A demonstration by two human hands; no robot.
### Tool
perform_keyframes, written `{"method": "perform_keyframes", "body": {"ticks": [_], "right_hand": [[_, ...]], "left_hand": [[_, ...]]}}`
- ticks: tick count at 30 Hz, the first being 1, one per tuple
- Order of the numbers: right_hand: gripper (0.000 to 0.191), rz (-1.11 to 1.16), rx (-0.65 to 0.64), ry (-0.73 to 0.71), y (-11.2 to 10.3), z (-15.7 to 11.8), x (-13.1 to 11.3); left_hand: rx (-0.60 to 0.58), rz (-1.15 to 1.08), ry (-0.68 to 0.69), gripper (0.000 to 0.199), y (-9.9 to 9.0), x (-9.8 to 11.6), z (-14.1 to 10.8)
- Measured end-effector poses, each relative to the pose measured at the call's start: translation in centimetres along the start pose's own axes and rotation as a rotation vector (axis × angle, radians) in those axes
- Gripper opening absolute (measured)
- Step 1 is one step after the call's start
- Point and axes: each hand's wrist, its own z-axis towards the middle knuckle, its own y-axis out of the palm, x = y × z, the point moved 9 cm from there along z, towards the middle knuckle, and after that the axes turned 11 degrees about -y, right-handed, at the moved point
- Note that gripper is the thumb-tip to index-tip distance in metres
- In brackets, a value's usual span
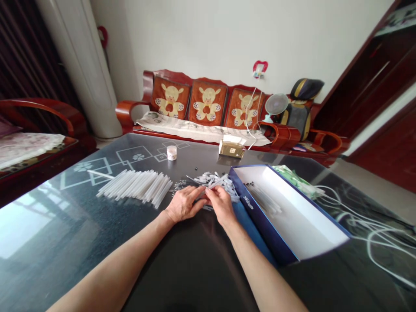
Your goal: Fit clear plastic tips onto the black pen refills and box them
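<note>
My left hand (186,203) and my right hand (221,203) meet fingertip to fingertip over the dark glossy table (130,247). Both are closed in a pinch around something too small to make out. Just beyond them lies a loose pile of small white and clear plastic parts (224,181), with thin dark metallic pieces (183,184) at its left. A row of whitish translucent tubes (136,186) lies to the left. On the right, the open blue box (312,225) with a white inside holds some clear thin pieces (264,199) and a few small black bits.
A small white round container (171,152) and a gold tissue box (232,148) stand toward the table's far side. Green packaging (297,182) and white cables (373,234) lie right of the blue box. A wooden sofa (130,110) is behind the table.
</note>
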Motion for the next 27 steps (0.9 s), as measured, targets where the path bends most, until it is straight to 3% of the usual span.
{"method": "perform_keyframes", "body": {"ticks": [4, 8, 12, 16, 21, 27], "right_hand": [[0.034, 0.007, 0.044, -0.066, -1.1, 0.4, -0.3], [0.037, 0.053, 0.226, -0.182, -4.0, 1.4, -2.3], [0.038, 0.143, 0.233, -0.115, -4.7, 1.8, -1.5], [0.038, 0.208, 0.225, -0.046, -4.2, 1.5, 0.1], [0.036, -0.031, 0.25, -0.159, -4.2, 1.5, -0.3], [0.033, -0.312, 0.149, -0.249, -3.9, 1.8, -1.0]], "left_hand": [[0.008, 0.094, -0.016, 0.028, 0.4, -0.6, 0.1], [0.036, 0.221, -0.118, 0.029, 0.3, -2.3, 0.2], [0.067, 0.313, -0.206, 0.03, -0.1, -3.3, 0.3], [0.126, 0.385, -0.218, 0.027, -0.7, -2.9, 0.4], [0.116, 0.39, -0.136, 0.029, -0.6, -1.5, 0.6], [0.071, 0.412, -0.172, 0.035, 0.2, -2.1, 0.3]]}}
